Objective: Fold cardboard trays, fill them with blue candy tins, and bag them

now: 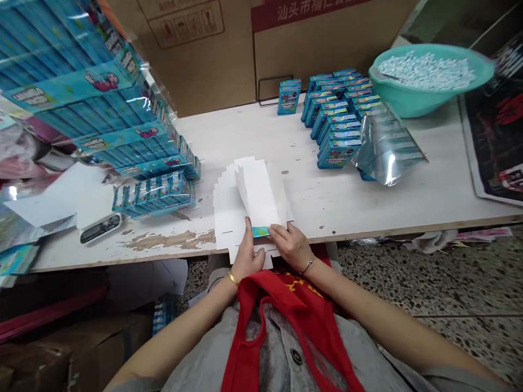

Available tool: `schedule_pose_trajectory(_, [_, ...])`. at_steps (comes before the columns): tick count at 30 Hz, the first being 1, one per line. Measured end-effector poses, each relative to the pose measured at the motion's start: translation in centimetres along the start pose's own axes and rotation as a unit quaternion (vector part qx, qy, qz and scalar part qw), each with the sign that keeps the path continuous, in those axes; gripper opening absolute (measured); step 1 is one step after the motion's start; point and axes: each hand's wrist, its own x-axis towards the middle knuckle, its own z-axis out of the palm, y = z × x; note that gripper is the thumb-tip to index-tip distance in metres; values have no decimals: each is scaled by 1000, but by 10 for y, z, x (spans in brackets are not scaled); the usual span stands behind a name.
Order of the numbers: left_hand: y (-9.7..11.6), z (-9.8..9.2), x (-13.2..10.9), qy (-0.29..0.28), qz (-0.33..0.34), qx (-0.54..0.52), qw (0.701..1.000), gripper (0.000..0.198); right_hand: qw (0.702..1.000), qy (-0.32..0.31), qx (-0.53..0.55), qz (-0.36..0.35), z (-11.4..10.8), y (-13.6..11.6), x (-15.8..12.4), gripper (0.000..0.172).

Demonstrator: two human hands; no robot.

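A partly folded cardboard box [261, 190], white on the inside with a blue printed flap at its near end, lies in front of me at the table edge. My left hand [248, 255] is closed on its near left corner, the thumb along the side wall. At the near right corner my right hand [290, 245] grips the same box, its fingers pressed over the blue flap. Under it lie several flat white box blanks [226, 204], fanned out to the left. The box's left wall stands tilted.
Wrapped blue candy boxes [118, 130] are stacked high at the left, beside a digital scale [101, 226]. Several small blue packs [339, 152] stand in rows at the back right, near clear film [386, 144] and a turquoise basin [412, 100] of pale candies. A large carton [204, 65] stands behind.
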Motion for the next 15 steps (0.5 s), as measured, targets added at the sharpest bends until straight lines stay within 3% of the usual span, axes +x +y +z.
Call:
schedule_pose_trajectory(3, [9, -23, 4, 63, 32, 58, 996, 97, 999, -19, -42, -2, -6, -4, 7, 21])
schedule_pose_trajectory(5, [21, -37, 11, 68, 83, 132, 985, 92, 998, -24, -60, -8, -9, -5, 10, 22])
schedule_pose_trajectory(6, [27, -42, 16, 42, 101, 171, 979, 87, 998, -25, -64, -10, -10, -5, 10, 22])
schedule_pose_trajectory(8, [41, -46, 29, -62, 105, 242, 963, 77, 998, -21, -65, -10, -10, -5, 10, 22])
schedule_pose_trajectory(11, [57, -45, 50, -197, 52, 325, 924, 67, 998, -8, -60, -6, -7, -4, 7, 27])
schedule_pose_trajectory(15, [63, -42, 74, -258, 11, 360, 897, 69, 998, -9, -56, 10, -2, -4, 5, 26])
